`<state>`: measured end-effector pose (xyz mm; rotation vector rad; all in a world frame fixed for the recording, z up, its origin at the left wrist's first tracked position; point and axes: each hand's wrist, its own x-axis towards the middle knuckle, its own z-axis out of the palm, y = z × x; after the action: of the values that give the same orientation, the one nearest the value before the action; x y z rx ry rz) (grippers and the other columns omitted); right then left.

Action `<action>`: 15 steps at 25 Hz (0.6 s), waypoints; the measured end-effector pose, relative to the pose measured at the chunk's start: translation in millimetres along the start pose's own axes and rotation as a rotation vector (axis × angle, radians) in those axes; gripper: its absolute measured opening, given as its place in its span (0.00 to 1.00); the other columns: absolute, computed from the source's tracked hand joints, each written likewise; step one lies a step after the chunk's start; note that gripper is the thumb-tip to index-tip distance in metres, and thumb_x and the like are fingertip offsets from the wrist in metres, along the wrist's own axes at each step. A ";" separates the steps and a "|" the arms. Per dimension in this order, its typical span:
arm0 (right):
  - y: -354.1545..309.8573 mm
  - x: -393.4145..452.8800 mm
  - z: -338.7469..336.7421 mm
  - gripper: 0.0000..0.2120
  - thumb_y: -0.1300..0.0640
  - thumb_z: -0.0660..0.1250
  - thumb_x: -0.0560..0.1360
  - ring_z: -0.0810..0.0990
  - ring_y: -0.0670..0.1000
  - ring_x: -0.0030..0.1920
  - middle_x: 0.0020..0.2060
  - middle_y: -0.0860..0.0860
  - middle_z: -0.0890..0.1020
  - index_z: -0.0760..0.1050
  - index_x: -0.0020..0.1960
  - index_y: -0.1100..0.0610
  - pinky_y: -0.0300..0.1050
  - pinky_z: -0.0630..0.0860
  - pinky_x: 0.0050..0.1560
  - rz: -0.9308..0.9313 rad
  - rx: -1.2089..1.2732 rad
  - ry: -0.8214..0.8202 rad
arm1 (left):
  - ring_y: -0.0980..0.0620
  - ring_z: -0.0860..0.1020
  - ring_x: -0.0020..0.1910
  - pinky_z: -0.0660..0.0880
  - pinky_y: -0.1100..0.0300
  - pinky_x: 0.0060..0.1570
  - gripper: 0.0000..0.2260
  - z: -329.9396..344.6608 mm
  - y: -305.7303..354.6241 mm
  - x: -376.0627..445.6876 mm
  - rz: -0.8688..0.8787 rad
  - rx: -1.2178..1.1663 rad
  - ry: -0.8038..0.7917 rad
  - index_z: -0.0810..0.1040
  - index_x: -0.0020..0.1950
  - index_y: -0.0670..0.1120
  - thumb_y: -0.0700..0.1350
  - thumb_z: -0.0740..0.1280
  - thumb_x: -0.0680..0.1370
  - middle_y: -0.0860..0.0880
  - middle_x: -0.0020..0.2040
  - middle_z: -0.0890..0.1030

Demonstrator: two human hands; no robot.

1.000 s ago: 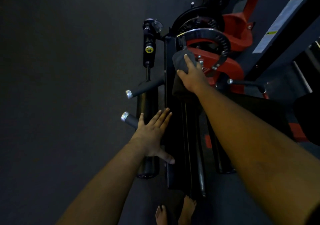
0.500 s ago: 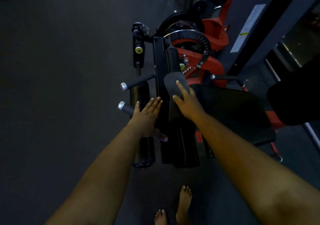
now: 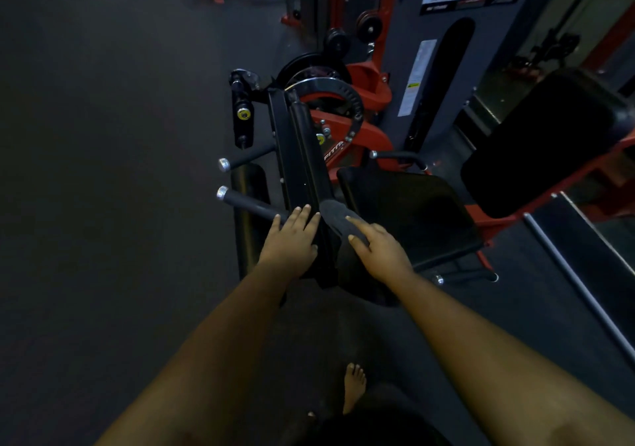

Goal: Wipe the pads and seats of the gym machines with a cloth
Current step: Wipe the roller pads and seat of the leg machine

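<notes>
The right hand (image 3: 381, 253) presses the cloth (image 3: 335, 215) flat-fingered onto the pad (image 3: 309, 156), whose long axis runs toward frame top; the left hand (image 3: 292, 239) rests open beside it.

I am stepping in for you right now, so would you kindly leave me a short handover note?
Left hand: open, fingers straight, resting flat on the black upright frame of the red and black gym machine.
Right hand: pressing the dark grey cloth with straight fingers onto the long black pad, near its lower end.
Done: I cannot tell how much of this pad is wiped.
Left: the wide black seat to the right and the black backrest beyond it have no cloth on them.
</notes>
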<state>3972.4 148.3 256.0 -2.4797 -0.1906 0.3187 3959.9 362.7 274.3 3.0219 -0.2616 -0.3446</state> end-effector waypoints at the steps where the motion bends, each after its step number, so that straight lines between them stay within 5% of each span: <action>1: 4.4 -2.8 -8.0 0.23 0.42 0.58 0.83 0.77 0.56 0.61 0.65 0.50 0.74 0.62 0.77 0.36 0.53 0.77 0.56 -0.013 -0.068 0.007 | 0.48 0.46 0.82 0.47 0.42 0.79 0.31 -2.0 10.0 0.9 -0.011 -0.059 0.016 0.48 0.83 0.50 0.53 0.58 0.83 0.47 0.84 0.48; 6: 64.5 13.4 -52.6 0.25 0.42 0.57 0.82 0.76 0.56 0.60 0.64 0.52 0.73 0.59 0.78 0.37 0.53 0.77 0.53 -0.002 -0.283 0.042 | 0.48 0.48 0.82 0.48 0.45 0.80 0.31 -10.4 63.3 28.1 0.000 -0.174 0.100 0.53 0.83 0.50 0.60 0.56 0.84 0.47 0.84 0.51; 15: 197.8 106.7 -103.9 0.26 0.42 0.58 0.82 0.76 0.56 0.59 0.63 0.53 0.71 0.59 0.79 0.39 0.51 0.76 0.49 -0.054 -0.231 -0.071 | 0.48 0.44 0.82 0.45 0.45 0.80 0.37 31.4 154.7 133.4 -0.165 -0.112 -0.097 0.48 0.83 0.50 0.67 0.55 0.81 0.47 0.84 0.46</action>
<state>4115.1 -45.5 197.9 -2.6871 -0.3406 0.3809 4056.0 184.7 231.7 2.9264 0.0011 -0.5013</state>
